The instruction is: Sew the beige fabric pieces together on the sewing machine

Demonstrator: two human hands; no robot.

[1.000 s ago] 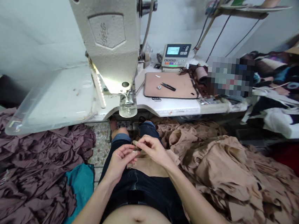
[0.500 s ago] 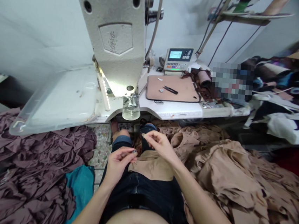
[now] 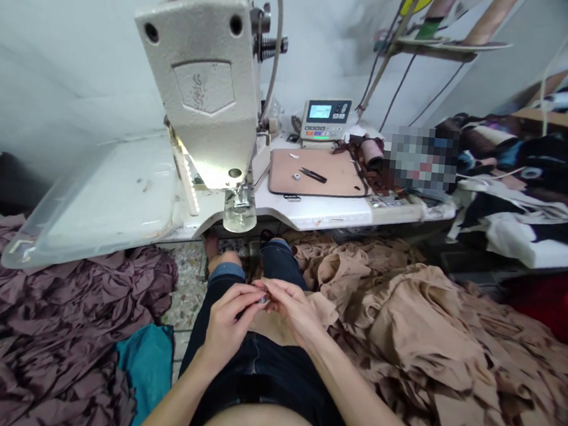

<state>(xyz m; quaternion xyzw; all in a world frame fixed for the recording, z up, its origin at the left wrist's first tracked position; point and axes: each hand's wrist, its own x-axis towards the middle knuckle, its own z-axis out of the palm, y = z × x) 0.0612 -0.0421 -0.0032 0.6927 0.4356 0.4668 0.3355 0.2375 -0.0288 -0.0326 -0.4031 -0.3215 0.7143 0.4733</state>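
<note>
My left hand (image 3: 231,318) is closed in a pinch over my lap, with a small, shiny metal piece (image 3: 262,299) at its fingertips. That piece is mostly covered by fingers, so its exact kind does not show. My right hand (image 3: 291,307) meets it from the other side, its fingers bent and pressed together around the same spot; whatever it grips is hidden. Beneath both hands, tan fabric (image 3: 273,329) lies across my dark jeans. In front of my knees stands a sewing machine (image 3: 204,98), its lamp lit over the needle area.
A tan pad (image 3: 280,172) on the machine table carries thread snips (image 3: 314,175) and a small white spool-like piece (image 3: 296,176). Behind it stands a control panel (image 3: 326,119). Heaps of tan cloth (image 3: 432,348) lie right, purple-brown cloth (image 3: 62,325) and teal cloth (image 3: 148,367) left.
My right hand has come down and left to join my left hand; earlier they were apart, the right pinching something small and pale. The view has shifted slightly.
</note>
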